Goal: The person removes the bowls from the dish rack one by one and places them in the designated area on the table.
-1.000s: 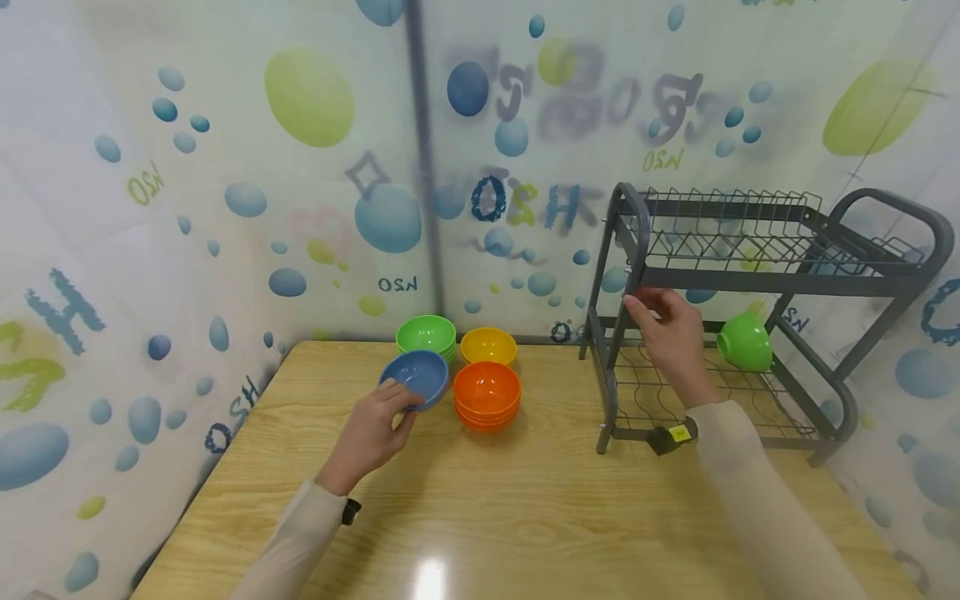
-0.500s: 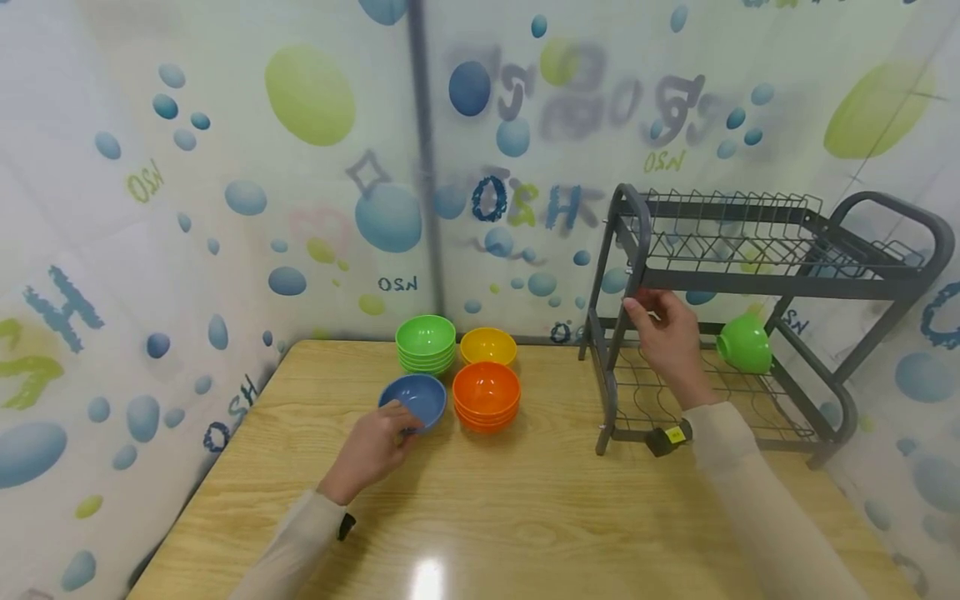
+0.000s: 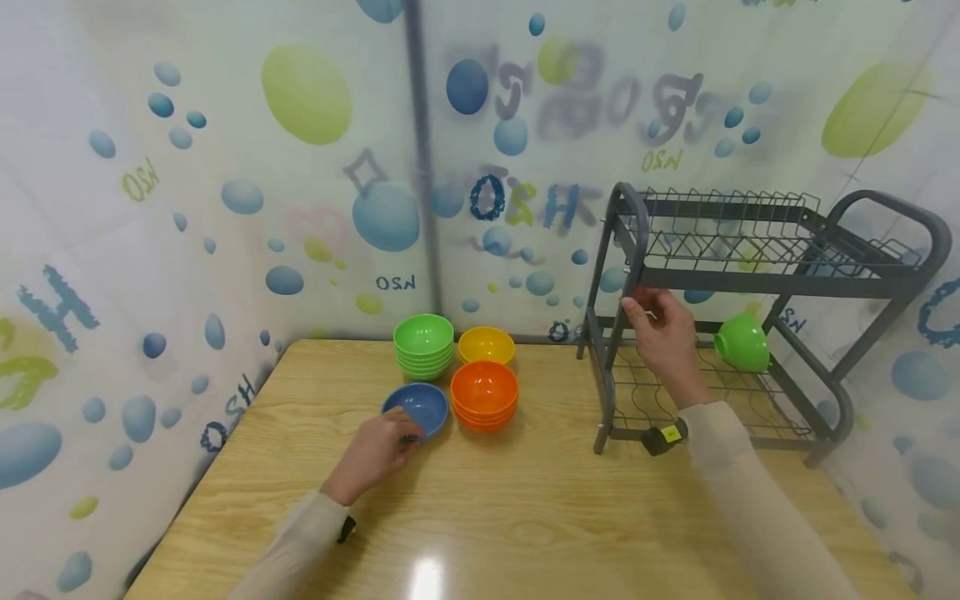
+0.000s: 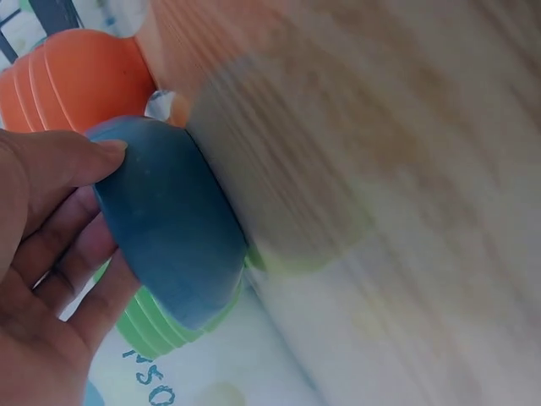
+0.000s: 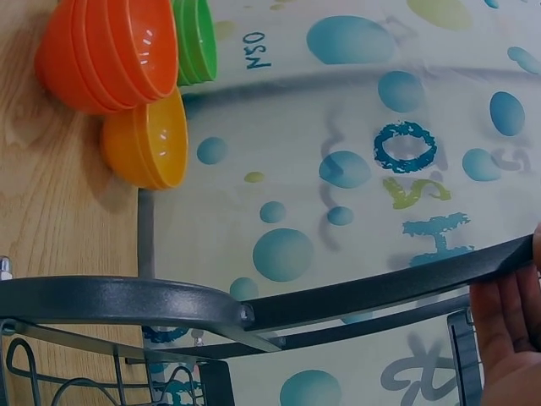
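My left hand [image 3: 369, 457] pinches the near rim of a blue bowl [image 3: 424, 406], thumb on the outer wall in the left wrist view. The blue bowl [image 4: 169, 224] sits upright at the tabletop, in front of a stack of green bowls [image 3: 423, 350] and left of a stack of orange bowls [image 3: 484, 392]. My right hand [image 3: 666, 343] grips the front left post of a dark two-tier dish rack [image 3: 757, 283]. In the right wrist view its fingers curl round that post [image 5: 380, 292].
Behind the orange stack stands a yellow bowl [image 3: 487, 345]. A green bowl [image 3: 742, 342] rests tipped on its side on the rack's lower tier. A patterned curtain [image 3: 360, 150] hangs along the back edge of the wooden table [image 3: 525, 517].
My left hand has lowered the blue bowl and brought it toward me, from in front of the green stack down to the table. The right hand stays on the rack post.
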